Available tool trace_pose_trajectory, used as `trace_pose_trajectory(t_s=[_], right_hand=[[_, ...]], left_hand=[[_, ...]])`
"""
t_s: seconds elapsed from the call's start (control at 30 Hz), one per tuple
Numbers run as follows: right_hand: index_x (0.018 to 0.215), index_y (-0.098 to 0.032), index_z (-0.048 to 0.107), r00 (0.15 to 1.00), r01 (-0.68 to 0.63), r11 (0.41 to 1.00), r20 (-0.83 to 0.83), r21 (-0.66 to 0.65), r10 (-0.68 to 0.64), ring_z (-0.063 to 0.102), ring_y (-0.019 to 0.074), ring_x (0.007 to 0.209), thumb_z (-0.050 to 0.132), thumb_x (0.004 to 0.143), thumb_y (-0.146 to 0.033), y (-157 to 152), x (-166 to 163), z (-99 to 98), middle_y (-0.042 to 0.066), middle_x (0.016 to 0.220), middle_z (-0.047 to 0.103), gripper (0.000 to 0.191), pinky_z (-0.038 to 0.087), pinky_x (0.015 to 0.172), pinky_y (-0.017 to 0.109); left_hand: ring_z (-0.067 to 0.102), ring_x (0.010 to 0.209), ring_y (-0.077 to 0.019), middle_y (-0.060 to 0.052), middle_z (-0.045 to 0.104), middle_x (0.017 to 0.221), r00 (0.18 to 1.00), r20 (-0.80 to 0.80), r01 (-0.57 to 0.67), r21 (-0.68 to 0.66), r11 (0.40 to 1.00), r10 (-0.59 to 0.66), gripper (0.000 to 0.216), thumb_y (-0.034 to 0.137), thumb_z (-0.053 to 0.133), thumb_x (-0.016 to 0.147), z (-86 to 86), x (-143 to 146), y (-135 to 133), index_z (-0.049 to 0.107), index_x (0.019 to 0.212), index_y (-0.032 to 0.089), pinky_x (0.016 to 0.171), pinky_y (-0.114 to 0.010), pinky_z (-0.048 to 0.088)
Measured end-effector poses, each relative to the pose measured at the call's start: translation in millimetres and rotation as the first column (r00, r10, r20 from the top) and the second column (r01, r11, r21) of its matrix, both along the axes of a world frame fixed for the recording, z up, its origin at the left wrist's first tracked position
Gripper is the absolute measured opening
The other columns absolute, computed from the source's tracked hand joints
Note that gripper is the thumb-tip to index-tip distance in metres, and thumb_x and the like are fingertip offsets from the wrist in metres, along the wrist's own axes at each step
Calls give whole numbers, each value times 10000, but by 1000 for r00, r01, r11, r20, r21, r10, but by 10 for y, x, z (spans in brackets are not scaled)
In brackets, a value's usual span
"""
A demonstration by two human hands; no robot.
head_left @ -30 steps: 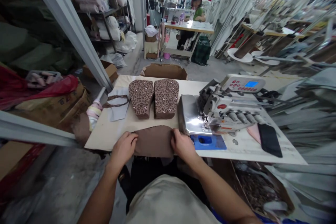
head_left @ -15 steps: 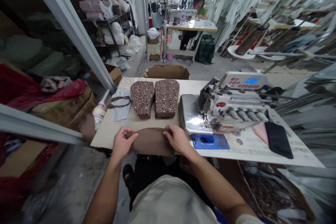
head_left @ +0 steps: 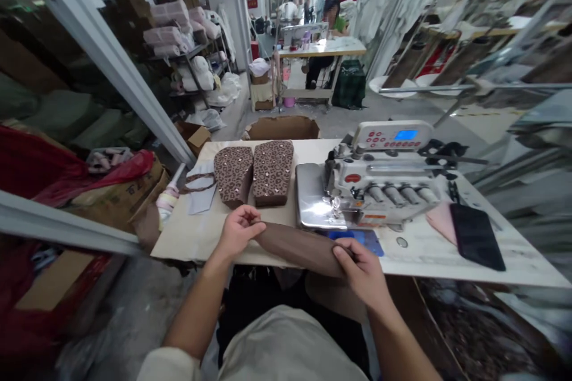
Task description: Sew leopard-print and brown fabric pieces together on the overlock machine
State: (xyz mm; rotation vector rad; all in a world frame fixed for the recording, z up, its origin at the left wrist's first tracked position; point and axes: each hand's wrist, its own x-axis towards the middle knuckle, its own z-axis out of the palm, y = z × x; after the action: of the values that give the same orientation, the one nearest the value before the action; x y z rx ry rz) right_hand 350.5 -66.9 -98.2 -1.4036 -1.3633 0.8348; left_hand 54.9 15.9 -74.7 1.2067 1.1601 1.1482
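Note:
A folded piece of plain brown fabric (head_left: 298, 246) lies stretched along the near edge of the work table (head_left: 196, 235). My left hand (head_left: 239, 230) pinches its left end, fingers closed. My right hand (head_left: 363, 274) grips its right end near the table edge, fingers closed on the cloth. Just beyond the fabric stands a grey overlock sewing machine (head_left: 375, 187) with a shiny plate (head_left: 310, 205). Two stacks of leopard-print pieces (head_left: 252, 172) rest at the back of the table.
A black phone (head_left: 476, 235) and a pink cloth lie at the table's right. A blue pad (head_left: 364, 238) sits under the machine's front. White paper and a cord lie at left. Cardboard boxes, red bags and shelves fill the left; another person sits at a far table (head_left: 322, 47).
The fabric has been folded narrower and turned; my right hand moved right and toward me with its end, my left hand shifted right along the table edge. The camera tilted up slightly.

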Motion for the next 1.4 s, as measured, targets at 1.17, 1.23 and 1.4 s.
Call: trace_pose_trajectory(t_s=[1.17,1.23,1.4], right_hand=[[837,-158,744,767,-264,931,-640,-250,46,590,173,697,752,639,-235,-488,-544,-707,8,752,716,212,494,668,277],[793,-161,725,789,-242,937,-613,-251,39,587,173,693,698,628,-192,-511,-546,-742,1,728,698,170,492,660,271],[731,-169,698,774,-234,940,-632,-247,26,605,185,687,588,600,-162,-568,-530,-782,-10,679,671,172,506,678,289]], left_hand=[[580,975,-267,-95,648,1034,406,-902,500,354,790,147,163,193,587,962,303,1308,115,731,1038,203,866,-424,487],[564,1015,-281,-112,647,1091,434,-880,524,422,740,194,259,170,555,970,208,1312,-59,706,1178,204,873,-445,488],[500,1232,-309,-150,596,1322,531,-830,655,529,540,169,417,116,543,953,29,1303,-279,616,1356,192,1026,-505,458]])
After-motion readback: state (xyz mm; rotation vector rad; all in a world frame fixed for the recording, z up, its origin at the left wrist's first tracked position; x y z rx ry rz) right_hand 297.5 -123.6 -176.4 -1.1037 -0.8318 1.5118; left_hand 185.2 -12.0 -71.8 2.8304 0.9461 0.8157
